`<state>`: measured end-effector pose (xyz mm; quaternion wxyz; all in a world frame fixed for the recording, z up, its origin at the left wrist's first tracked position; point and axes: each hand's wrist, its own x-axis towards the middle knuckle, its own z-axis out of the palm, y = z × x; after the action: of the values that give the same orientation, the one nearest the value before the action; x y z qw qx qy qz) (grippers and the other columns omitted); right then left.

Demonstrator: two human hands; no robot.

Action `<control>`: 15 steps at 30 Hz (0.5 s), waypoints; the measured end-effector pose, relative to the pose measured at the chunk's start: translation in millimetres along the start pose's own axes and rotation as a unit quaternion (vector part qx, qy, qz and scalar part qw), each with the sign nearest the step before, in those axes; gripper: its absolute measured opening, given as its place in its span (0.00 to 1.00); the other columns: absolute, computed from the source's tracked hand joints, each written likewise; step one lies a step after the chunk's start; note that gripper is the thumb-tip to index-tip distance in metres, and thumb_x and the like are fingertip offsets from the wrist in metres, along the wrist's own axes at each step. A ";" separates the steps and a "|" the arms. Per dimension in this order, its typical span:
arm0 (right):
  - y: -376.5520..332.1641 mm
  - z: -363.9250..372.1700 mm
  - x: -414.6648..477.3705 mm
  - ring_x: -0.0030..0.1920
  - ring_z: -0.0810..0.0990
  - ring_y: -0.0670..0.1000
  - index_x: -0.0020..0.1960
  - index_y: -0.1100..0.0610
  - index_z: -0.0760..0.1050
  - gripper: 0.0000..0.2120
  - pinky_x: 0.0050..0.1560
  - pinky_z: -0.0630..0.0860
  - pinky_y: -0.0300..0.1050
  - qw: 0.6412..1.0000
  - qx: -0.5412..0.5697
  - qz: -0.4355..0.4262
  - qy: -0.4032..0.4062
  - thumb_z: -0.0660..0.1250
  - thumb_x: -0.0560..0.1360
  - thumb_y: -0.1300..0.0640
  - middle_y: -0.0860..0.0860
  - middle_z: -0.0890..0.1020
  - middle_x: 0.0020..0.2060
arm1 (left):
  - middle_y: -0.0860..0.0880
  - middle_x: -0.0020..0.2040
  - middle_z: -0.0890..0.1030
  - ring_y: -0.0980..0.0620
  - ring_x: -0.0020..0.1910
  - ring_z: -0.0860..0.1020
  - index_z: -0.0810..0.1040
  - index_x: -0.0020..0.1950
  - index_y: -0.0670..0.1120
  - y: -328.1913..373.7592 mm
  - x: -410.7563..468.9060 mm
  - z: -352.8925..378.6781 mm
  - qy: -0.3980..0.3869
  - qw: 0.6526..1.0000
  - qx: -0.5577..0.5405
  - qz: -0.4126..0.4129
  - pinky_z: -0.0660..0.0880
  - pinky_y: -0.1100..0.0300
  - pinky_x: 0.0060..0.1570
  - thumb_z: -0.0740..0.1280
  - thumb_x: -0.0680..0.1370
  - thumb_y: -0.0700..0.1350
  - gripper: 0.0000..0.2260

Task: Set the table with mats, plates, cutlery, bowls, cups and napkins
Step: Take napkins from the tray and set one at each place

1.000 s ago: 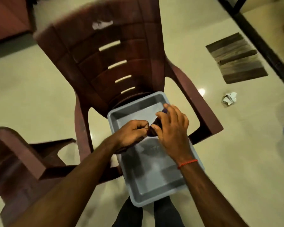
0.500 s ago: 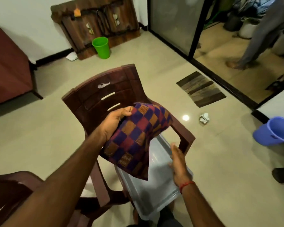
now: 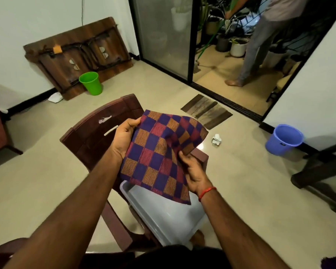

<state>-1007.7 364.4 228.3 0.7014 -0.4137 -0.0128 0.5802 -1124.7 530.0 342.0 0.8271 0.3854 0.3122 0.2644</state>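
Napkin (or mat) step. My left hand grips the upper-left edge and my right hand pinches the right edge of a purple-red-orange checked woven cloth, mid-frame above the grey plastic tub. Next, I judge: carry it to the tabletop.

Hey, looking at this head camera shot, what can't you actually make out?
All in the head view:
- Grey tub: its far end lies under the checked cloth, so what it holds there is hidden.
- Checked cloth: underside unseen; napkin or mat, cannot tell.
- Left hand and right hand: the fingers behind the cloth are hidden.
- Dark furniture: cut off by the right edge; table or not, unclear.
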 end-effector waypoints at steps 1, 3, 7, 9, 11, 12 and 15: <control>-3.2 -2.6 -1.6 0.60 0.81 0.62 0.70 0.57 0.73 0.18 0.60 0.78 0.60 1.000 -0.014 -0.017 0.010 0.65 0.82 0.54 0.59 0.81 0.62 | 0.48 0.38 0.86 0.51 0.34 0.84 0.87 0.36 0.45 0.1 -0.4 -1.2 0.003 1.000 0.005 0.001 0.82 0.61 0.36 0.56 0.84 0.44 0.24; -12.3 -9.7 -7.3 0.60 0.81 0.63 0.70 0.60 0.72 0.18 0.58 0.79 0.60 0.997 -0.052 -0.052 0.039 0.65 0.82 0.57 0.61 0.81 0.62 | 0.46 0.41 0.86 0.49 0.38 0.85 0.87 0.43 0.44 -0.2 -1.7 -5.6 -0.002 1.000 0.019 -0.004 0.83 0.57 0.41 0.61 0.82 0.48 0.18; -31.3 -23.5 -26.4 0.54 0.84 0.61 0.65 0.62 0.75 0.15 0.51 0.82 0.55 0.979 -0.138 -0.116 0.092 0.68 0.79 0.62 0.61 0.83 0.57 | 0.41 0.54 0.84 0.42 0.50 0.83 0.82 0.61 0.43 -12.1 -3.7 -23.1 -0.046 0.992 0.103 -0.064 0.80 0.43 0.56 0.71 0.76 0.53 0.18; -40.2 -29.3 -38.0 0.49 0.86 0.59 0.63 0.63 0.77 0.14 0.44 0.84 0.51 0.974 -0.153 -0.124 0.115 0.69 0.77 0.64 0.61 0.85 0.53 | 0.40 0.55 0.83 0.43 0.50 0.83 0.78 0.64 0.44 -21.4 -3.2 -26.5 -0.070 0.988 0.119 -0.068 0.80 0.43 0.55 0.70 0.78 0.47 0.16; -48.2 -33.2 -51.9 0.49 0.86 0.59 0.63 0.63 0.77 0.15 0.43 0.84 0.51 0.971 -0.166 -0.122 0.121 0.70 0.76 0.66 0.61 0.85 0.52 | 0.39 0.55 0.83 0.45 0.47 0.84 0.77 0.63 0.44 -30.4 -3.6 -26.9 -0.064 0.985 0.142 -0.074 0.82 0.46 0.50 0.69 0.79 0.41 0.13; -52.1 -34.8 -58.9 0.49 0.86 0.59 0.63 0.62 0.76 0.16 0.45 0.85 0.52 0.969 -0.176 -0.121 0.120 0.70 0.76 0.66 0.61 0.85 0.53 | 0.39 0.57 0.83 0.45 0.47 0.84 0.76 0.64 0.43 -35.6 -3.3 -27.2 -0.061 0.983 0.154 -0.082 0.83 0.47 0.48 0.69 0.79 0.38 0.14; -63.2 -39.6 -76.6 0.51 0.85 0.60 0.63 0.59 0.76 0.16 0.48 0.84 0.55 0.954 -0.232 -0.133 0.134 0.69 0.77 0.67 0.60 0.85 0.54 | 0.36 0.60 0.82 0.45 0.48 0.85 0.76 0.68 0.40 -49.1 -2.1 -24.5 -0.062 0.978 0.175 -0.099 0.84 0.49 0.46 0.67 0.80 0.36 0.16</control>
<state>-962.2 279.9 275.2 0.6521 -0.6336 -0.1081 0.4021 -1134.0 512.5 290.8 0.7865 0.5069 0.3387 0.0982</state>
